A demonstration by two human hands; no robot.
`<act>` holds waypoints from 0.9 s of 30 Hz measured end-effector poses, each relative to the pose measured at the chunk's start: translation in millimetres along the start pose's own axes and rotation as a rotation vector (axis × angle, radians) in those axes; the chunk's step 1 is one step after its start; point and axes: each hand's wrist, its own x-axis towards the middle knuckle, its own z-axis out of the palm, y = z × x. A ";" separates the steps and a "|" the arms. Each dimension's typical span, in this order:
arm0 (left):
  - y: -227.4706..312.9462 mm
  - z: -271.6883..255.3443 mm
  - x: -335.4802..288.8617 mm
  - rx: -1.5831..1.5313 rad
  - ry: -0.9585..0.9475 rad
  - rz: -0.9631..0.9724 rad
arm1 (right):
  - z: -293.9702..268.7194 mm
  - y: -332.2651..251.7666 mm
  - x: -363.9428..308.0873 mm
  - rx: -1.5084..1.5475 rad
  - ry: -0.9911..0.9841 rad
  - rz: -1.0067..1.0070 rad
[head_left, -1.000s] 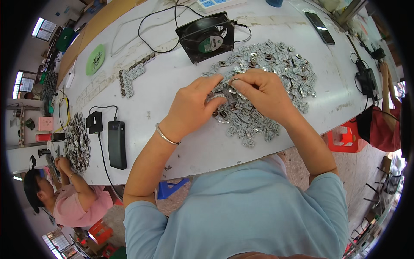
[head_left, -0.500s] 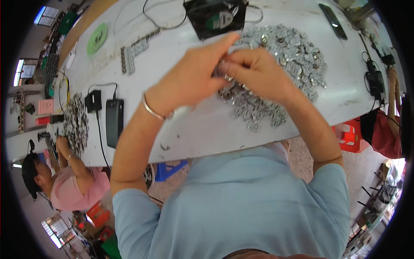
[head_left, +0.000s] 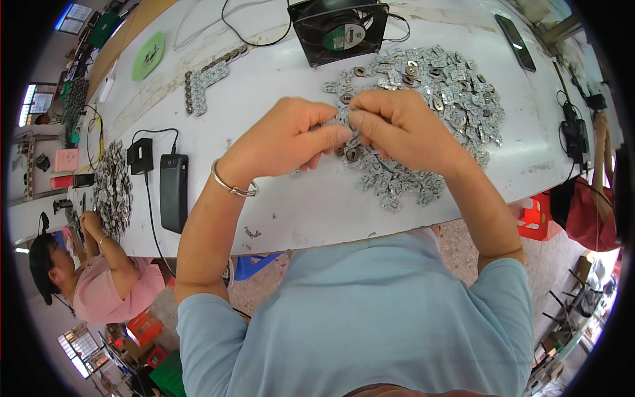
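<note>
Room: workshop; co-worker in a pink shirt (head_left: 116,291) at far left, beside a second heap (head_left: 111,192); another person's forearm (head_left: 600,149) at far right.
Table: white top (head_left: 297,215), scuffed, small dark flecks near the front edge.
Parts: loose pile of small silvery metal parts (head_left: 456,96), a few brownish round ones among them, right of centre, under and beyond the hands.
Left hand (head_left: 284,137): at the pile's near-left side, thumb and fingers curled toward each other; bracelet (head_left: 218,175) on wrist.
Right hand (head_left: 405,129): over the pile, thumb and forefinger drawn together, just beside left fingertips.
Grip: silvery bits show between the hands; cannot tell whether pinched or lying behind.
Beyond pile: black fan (head_left: 312,36); phone (head_left: 515,43) to the right.
Left side: L-shaped layout of parts (head_left: 200,96), green dish (head_left: 149,56), black power bank (head_left: 174,195).
</note>
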 end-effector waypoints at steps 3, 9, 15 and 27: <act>-5.7 -1.6 -0.5 -0.078 -0.111 0.010 | -2.3 1.9 -5.0 0.249 -0.134 0.227; -18.2 -5.3 6.0 -0.173 -0.189 0.160 | -8.4 7.3 -6.2 0.450 -0.224 0.258; -27.5 12.5 18.5 0.364 0.590 0.408 | -8.1 8.7 3.9 0.218 0.061 0.259; -31.4 6.6 30.1 0.884 0.686 0.766 | -5.6 6.1 14.0 0.131 0.035 0.213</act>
